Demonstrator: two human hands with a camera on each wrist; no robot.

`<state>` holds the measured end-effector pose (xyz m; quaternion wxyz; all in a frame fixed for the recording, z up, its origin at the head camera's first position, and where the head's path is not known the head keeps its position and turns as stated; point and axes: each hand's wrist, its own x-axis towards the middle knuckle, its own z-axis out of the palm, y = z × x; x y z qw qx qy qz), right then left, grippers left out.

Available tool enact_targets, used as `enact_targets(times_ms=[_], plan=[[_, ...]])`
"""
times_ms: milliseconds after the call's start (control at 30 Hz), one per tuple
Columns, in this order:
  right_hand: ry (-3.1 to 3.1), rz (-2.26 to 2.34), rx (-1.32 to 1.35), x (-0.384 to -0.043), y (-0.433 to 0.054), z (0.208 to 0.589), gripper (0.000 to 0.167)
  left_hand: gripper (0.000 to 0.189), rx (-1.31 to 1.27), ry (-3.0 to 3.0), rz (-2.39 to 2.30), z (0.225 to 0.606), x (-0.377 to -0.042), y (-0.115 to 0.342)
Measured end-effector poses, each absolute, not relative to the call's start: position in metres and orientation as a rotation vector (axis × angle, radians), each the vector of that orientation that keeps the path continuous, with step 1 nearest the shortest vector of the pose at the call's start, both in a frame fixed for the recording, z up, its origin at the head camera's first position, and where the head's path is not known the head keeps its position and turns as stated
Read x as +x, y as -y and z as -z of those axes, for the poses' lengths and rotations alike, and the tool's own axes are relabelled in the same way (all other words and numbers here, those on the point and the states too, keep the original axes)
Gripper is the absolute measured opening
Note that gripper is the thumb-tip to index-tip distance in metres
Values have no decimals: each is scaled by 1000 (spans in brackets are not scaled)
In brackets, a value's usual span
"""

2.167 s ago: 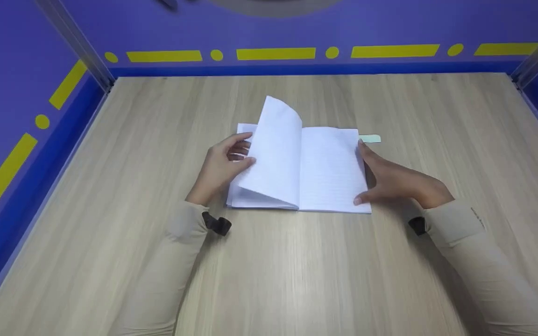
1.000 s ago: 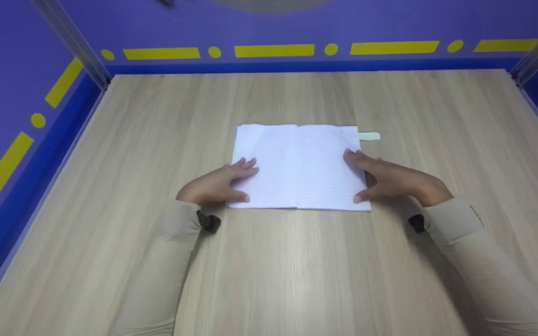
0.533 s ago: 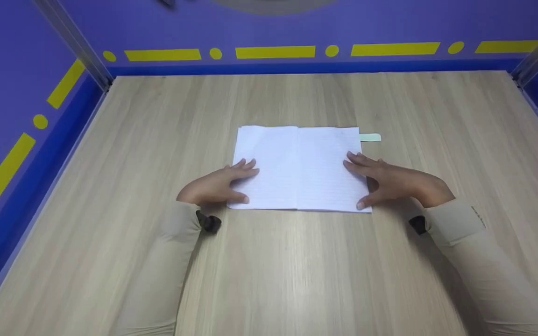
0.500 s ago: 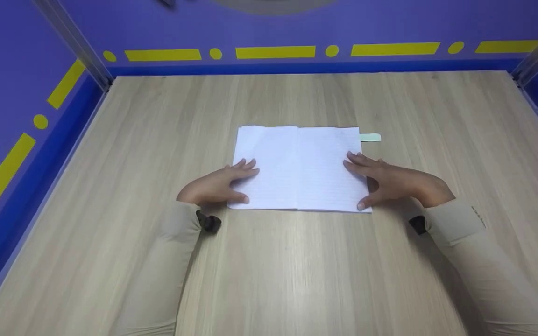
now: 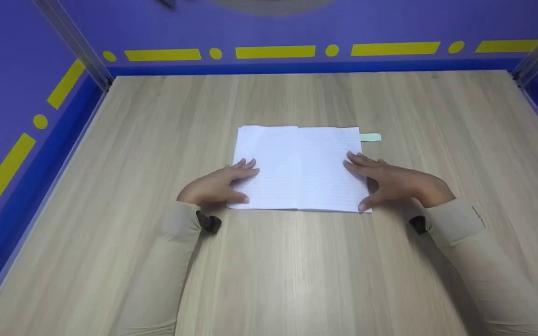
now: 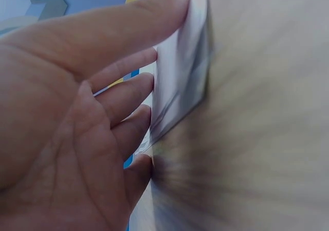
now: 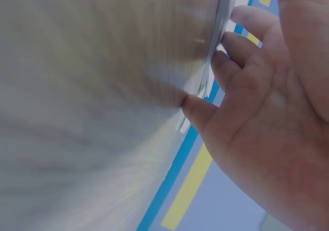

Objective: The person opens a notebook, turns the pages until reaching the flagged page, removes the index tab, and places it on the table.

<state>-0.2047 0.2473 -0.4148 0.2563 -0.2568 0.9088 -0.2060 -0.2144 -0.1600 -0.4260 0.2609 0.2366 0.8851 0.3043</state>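
Tabletop (image 5: 292, 266) stretches beyond all edges of the notebook (image 5: 297, 163).

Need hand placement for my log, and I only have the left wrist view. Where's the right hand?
Observer: The right hand rests on the outer edge of the right page of the open notebook.
Operator: Anything sticking out on that side?
Observer: Yes, a pale green strip juts past the right edge, near the far corner.
Operator: Is that page blank or ruled?
Observer: Faintly ruled, in the head view.
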Motion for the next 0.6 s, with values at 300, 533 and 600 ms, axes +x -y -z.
enact_targets(times_ms=[300,533,600], plan=[[-2469,521,-685,-207,-246,414,100,74,652,-2401,-818,426,-214,160],[-2474,509,-690,-207,-246,415,95,74,660,-2403,-818,425,-214,160],[-2474,526,-695,-207,-247,415,94,74,659,-2404,-814,425,-213,159]])
